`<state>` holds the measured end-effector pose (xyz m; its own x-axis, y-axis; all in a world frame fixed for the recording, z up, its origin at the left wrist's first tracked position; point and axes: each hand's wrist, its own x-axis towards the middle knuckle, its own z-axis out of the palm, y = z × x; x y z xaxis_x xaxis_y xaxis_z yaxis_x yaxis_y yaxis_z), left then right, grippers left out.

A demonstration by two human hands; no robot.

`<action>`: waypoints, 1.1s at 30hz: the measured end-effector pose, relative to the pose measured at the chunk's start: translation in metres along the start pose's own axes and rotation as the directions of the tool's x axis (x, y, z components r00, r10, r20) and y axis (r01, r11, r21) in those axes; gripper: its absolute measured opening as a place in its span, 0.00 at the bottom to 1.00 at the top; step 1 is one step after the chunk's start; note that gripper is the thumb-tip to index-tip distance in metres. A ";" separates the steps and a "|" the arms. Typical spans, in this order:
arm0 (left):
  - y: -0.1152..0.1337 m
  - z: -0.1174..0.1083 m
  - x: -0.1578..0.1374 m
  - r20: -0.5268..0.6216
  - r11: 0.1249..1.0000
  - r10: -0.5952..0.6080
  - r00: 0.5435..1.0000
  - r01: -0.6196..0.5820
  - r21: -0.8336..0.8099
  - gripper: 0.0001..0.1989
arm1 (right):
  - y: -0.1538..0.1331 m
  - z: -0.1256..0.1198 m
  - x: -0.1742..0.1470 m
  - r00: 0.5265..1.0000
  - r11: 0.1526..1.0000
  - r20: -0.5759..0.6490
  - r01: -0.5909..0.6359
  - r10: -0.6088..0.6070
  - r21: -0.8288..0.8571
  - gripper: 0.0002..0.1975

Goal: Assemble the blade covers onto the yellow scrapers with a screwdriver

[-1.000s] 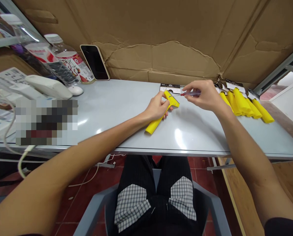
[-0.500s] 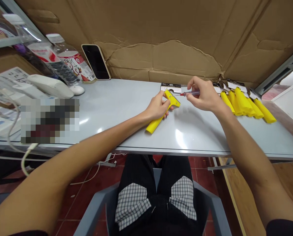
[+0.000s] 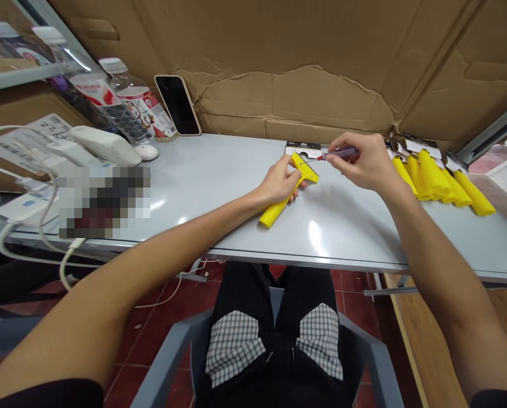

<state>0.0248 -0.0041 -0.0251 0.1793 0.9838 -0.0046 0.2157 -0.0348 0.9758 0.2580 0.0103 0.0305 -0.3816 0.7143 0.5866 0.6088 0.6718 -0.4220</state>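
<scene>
My left hand (image 3: 282,182) is closed around a yellow scraper (image 3: 275,212) near its wide head, and the handle slants down toward the table's front edge. Two small screws show on the head. In my right hand (image 3: 361,160) is a screwdriver (image 3: 344,152) with a purple, see-through handle and a red collar. It lies nearly level, its metal tip touching the scraper head at the upper screw. Just behind the scraper head a black-and-white packaging card (image 3: 304,148) lies flat on the table.
Several yellow scrapers (image 3: 431,175) with cards lie at the right. A phone (image 3: 179,106) leans on the cardboard (image 3: 245,102) at the back. Bottles (image 3: 140,105), a white mouse (image 3: 147,152), cables and a power strip (image 3: 28,204) crowd the left of the grey table (image 3: 219,170).
The whole view has shifted slightly, so things sit further right. My right fingers have opened a little on the screwdriver handle, exposing more of it. My left hand keeps its hold on the scraper.
</scene>
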 end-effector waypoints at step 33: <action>0.000 -0.001 -0.001 0.005 1.000 0.002 1.000 -0.002 0.022 0.07 | 0.006 0.000 0.000 0.997 0.998 0.081 0.008 -0.003 -0.057 0.13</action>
<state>0.0239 -0.0045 -0.0254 0.1842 0.9829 -0.0034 0.2361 -0.0409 0.9709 0.2613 0.0145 0.0279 -0.4385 0.7257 0.5302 0.6445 0.6651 -0.3772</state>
